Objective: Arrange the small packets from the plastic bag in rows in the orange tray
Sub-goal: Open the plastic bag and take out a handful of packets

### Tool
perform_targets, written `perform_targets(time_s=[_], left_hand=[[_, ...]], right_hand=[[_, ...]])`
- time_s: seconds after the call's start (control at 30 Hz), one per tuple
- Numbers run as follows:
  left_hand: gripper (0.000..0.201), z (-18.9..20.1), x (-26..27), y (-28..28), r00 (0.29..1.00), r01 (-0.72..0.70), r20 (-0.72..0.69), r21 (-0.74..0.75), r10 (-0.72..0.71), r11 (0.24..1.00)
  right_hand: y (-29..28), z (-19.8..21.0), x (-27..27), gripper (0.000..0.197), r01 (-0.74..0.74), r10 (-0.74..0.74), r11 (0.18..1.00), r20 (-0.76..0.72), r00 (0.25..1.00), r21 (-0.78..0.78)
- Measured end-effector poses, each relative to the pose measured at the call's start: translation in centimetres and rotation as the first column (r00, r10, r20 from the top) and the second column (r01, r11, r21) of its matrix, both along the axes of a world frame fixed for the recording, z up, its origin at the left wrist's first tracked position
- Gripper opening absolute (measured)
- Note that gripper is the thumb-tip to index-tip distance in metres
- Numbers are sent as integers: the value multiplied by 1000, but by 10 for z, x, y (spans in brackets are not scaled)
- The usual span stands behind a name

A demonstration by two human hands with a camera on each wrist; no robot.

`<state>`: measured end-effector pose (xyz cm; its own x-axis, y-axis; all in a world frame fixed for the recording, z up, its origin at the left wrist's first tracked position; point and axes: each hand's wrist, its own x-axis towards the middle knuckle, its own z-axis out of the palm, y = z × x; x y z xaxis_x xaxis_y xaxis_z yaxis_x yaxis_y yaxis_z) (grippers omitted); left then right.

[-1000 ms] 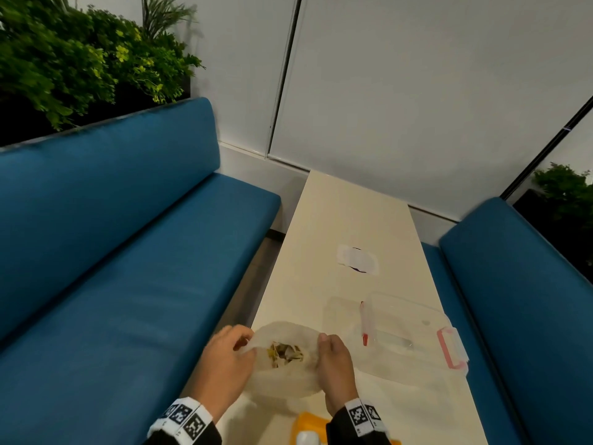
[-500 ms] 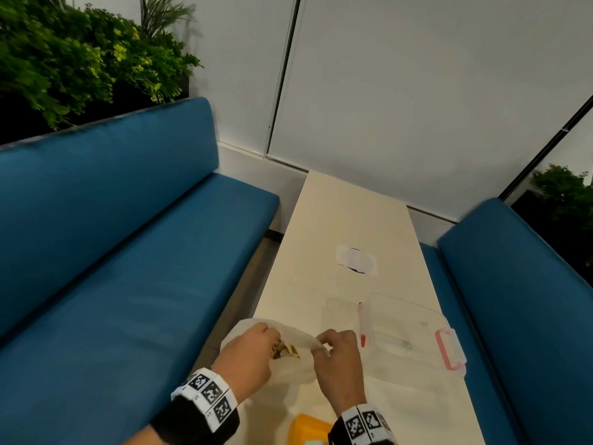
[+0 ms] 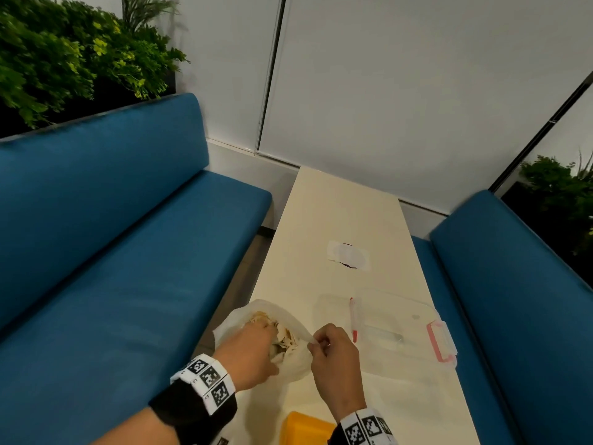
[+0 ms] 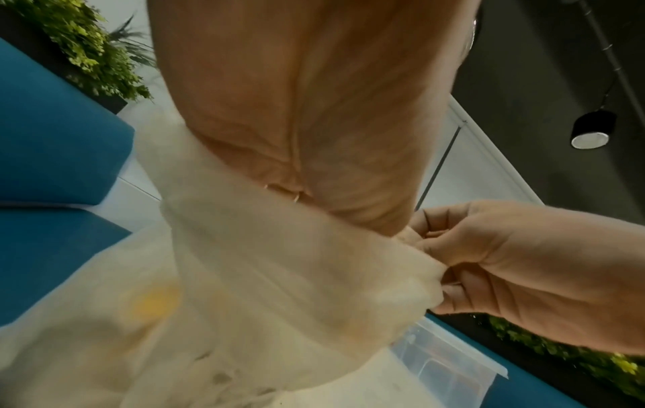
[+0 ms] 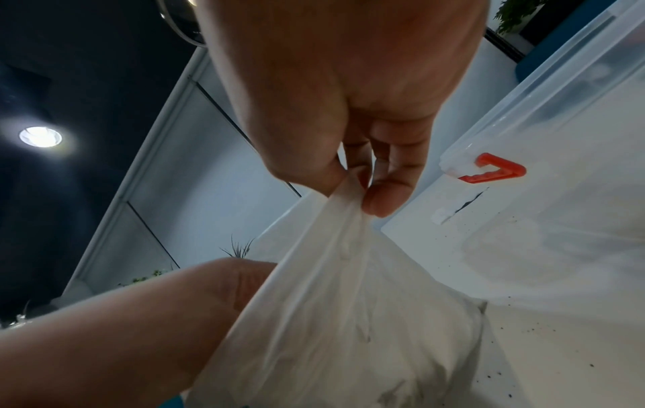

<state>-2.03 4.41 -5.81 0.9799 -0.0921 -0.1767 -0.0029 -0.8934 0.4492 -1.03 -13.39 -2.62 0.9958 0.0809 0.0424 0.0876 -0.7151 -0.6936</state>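
On your far left runs a long blue cushioned seat [image 3: 128, 252] with green leafy plants [image 3: 64, 53] behind it. On the pale cream bench [image 3: 337, 220] in front of you, your left hand [image 3: 248, 351] is pushed into the mouth of the thin, translucent white plastic bag [image 3: 282, 311]; its fingers are buried among the small packets [image 3: 272, 329], so whether its grip has closed on one cannot be told. Just to the right, your right hand [image 3: 333, 358] pinches the bag's rim between thumb and fingers, a narrow grip that holds the mouth open. The bag looks light, soft and crinkly, likely to collapse if released, so keep hold of the rim. The packets seem light, flat and slippery; take each by an edge. Nearest you, a corner of the orange plastic tray [image 3: 305, 428] shows at the bench's near edge, its inside out of view. Further right lies a clear plastic lidded box with pink clips [image 3: 385, 332]. No label or writing is readable; only black-and-white square-pattern wristbands [image 3: 205, 379].
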Motion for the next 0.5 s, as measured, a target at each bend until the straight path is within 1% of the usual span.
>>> perform_targets(time_s=[0.07,0.1,0.13,0.17,0.23,0.27,0.3,0.4,0.5], left_hand=[[50,0,10,-7,999,46,-7,21,-46,999],[42,1,17,-11,997,72,-28,65,-70,995],[39,2,23,-15,994,99,-66,122,-92,988],[43,3,29,-18,989,118,-108,169,-101,978],[64,0,41,-23,982,147,-152,222,-114,964],[71,-2,46,-25,979,164,-161,235,-128,958],[72,-5,50,-27,975,186,-168,248,-147,951],[56,-10,57,-34,955,272,-205,301,-216,914],[43,-9,62,-40,936,344,-206,368,-285,864]], right_hand=[[-3,2,0,20,-14,14,1000,-4,1000,-13],[-4,3,0,19,-22,22,1000,0,1000,-20],[-4,4,1,18,-30,30,999,4,1000,-29],[-4,5,2,18,-37,37,999,7,999,-39],[-5,5,4,18,-49,49,997,5,999,-57],[-5,5,5,19,-52,52,997,0,999,-61],[-5,5,6,19,-54,54,997,-4,999,-62],[-6,5,9,21,-59,58,995,-15,998,-81],[-9,7,11,23,-53,51,993,-22,998,-104]])
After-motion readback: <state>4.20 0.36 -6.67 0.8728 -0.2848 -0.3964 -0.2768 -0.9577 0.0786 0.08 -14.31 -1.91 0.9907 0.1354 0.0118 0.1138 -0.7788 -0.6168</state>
